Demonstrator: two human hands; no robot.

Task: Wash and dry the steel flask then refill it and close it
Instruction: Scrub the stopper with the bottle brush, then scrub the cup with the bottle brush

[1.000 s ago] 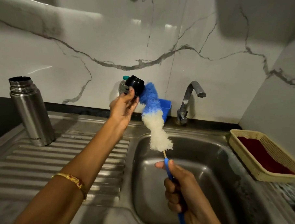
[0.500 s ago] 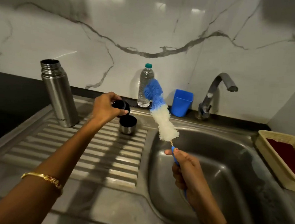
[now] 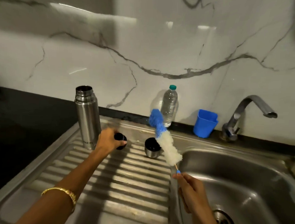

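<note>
- Steel flask point(image 3: 87, 116) stands upright and uncapped at the back left of the ribbed draining board point(image 3: 106, 181), just left of the left hand; only the head view shows any of this.
- Step in hand, as I judge it: setting the black stopper point(image 3: 120, 141) down on the board so the flask body can be scrubbed.
- To do it well, put the stopper flat on a rib near the steel cup lid point(image 3: 152, 148), well clear of the flask's base so nothing gets knocked, and let go only once it sits steady.
- Next the free hand would need to take the flask and tip its mouth toward the sink basin point(image 3: 241, 183), so the bottle brush point(image 3: 165, 140) can go straight down the neck.
- Left hand point(image 3: 108, 141) reaches forward over the board, arm nearly straight, fingers curled round the stopper with the thumb on its near side; whether the stopper already touches the board I cannot tell.
- Right hand point(image 3: 190, 190) is over the near rim of the basin, pinching the brush's thin handle low down, the bristle head tilted up and to the left, passing in front of the cup lid.
- Water bottle point(image 3: 169, 106), blue cup point(image 3: 204, 122) and tap point(image 3: 244, 114) line the back ledge.
</note>
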